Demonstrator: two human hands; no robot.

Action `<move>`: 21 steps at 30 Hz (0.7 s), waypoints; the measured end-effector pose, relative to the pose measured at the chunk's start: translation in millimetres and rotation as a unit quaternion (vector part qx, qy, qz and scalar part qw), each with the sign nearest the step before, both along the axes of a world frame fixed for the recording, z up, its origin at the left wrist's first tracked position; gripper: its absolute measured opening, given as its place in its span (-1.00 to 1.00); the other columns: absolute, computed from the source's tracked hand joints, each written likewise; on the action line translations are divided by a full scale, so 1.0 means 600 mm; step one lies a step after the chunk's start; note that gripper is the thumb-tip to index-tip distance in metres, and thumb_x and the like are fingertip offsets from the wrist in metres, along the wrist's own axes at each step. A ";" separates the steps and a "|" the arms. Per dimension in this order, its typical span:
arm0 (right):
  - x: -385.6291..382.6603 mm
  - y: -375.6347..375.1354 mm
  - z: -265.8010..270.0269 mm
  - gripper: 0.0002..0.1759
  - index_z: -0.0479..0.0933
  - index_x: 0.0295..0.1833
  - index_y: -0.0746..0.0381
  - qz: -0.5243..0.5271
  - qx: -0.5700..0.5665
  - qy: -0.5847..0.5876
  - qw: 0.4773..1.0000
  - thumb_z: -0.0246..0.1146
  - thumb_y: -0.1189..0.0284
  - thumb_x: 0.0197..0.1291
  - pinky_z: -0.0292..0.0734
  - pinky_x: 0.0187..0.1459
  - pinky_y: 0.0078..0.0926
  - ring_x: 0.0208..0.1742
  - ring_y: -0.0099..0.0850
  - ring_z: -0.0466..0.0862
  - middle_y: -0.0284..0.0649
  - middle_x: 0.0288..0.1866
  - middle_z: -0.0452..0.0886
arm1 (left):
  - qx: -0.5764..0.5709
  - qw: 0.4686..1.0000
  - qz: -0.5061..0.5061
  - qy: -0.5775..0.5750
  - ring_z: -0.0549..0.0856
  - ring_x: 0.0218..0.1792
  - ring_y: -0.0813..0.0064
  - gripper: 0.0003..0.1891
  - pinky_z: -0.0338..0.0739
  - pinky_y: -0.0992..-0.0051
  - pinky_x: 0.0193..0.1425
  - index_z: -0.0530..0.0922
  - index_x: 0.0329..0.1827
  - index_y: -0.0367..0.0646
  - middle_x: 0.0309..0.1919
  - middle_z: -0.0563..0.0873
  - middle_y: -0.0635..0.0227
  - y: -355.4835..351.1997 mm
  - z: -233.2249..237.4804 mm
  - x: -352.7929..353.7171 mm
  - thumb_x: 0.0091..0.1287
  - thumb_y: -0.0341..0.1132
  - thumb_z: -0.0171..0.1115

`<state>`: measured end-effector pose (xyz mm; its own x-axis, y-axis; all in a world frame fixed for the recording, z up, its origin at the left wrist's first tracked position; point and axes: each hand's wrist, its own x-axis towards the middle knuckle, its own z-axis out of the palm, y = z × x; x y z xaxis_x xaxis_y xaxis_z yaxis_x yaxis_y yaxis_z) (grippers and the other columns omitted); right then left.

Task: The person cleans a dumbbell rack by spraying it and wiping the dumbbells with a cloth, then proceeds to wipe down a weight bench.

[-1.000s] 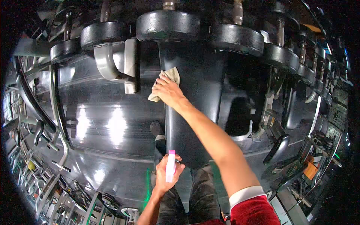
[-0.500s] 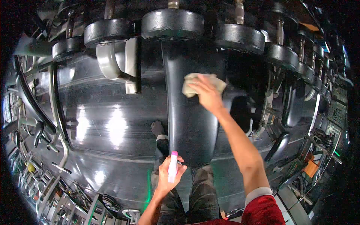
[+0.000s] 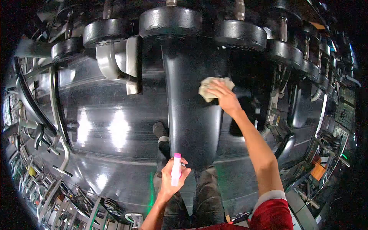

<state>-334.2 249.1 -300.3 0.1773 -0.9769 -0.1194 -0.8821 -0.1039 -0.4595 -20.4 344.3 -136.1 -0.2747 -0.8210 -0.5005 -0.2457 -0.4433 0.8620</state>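
A long black padded bench [image 3: 191, 126] stretches away from my legs in the middle of the view. My right hand [image 3: 229, 101] lies over a cream cloth [image 3: 207, 89], fingers pressing it near the bench's right edge, toward the far end. Close to my body, my left hand [image 3: 168, 180] is wrapped round a spray bottle [image 3: 176, 170]. Its white top and pink nozzle show, pointing forward over the near end of the bench; the bottle's lower part is hidden beneath the hand.
A row of black dumbbells [image 3: 170, 23] runs across the far end, above the bench. Left of it stands a grey metal frame [image 3: 133, 69]. Other gym machines [image 3: 57, 115] stand at the left, and another black bench pad [image 3: 301, 103] at the right. My foot [image 3: 160, 130] is beside the bench.
My right hand and the cloth have slid to the right across the bench, to its right edge. My left hand holds the spray bottle in nearly the same place.
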 end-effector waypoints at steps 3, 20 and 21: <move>0.011 0.010 0.000 -0.47 0.56 0.13 0.01 -0.038 -0.060 -0.003 0.997 0.09 0.69 0.05 0.24 0.44 -0.38 0.45 -0.34 0.29 -0.36 0.23 0.53 | 0.017 1.000 -0.022 0.000 0.59 -0.46 0.59 -0.72 0.52 0.53 -0.32 0.54 -0.16 -0.20 -0.30 0.66 0.36 0.010 -0.007 -0.002 0.08 -0.55 0.39; 0.049 0.004 0.001 -0.48 0.58 0.07 -0.06 0.076 -0.054 -0.066 0.993 0.12 0.64 0.00 0.19 0.46 -0.38 0.42 -0.36 0.33 -0.36 0.28 0.48 | -0.017 0.999 -0.034 -0.013 0.58 -0.49 0.63 -0.70 0.52 0.55 -0.28 0.50 -0.12 -0.25 -0.39 0.67 0.35 0.000 0.007 -0.022 0.11 -0.52 0.39; 0.022 0.023 0.016 -0.48 0.59 0.06 -0.06 0.048 -0.018 -0.010 0.999 0.11 0.65 0.00 0.26 0.43 -0.41 0.41 -0.39 0.33 -0.38 0.28 0.48 | -0.011 0.999 -0.033 -0.008 0.58 -0.50 0.63 -0.71 0.52 0.54 -0.28 0.50 -0.14 -0.25 -0.39 0.67 0.35 0.003 0.007 -0.020 0.11 -0.52 0.39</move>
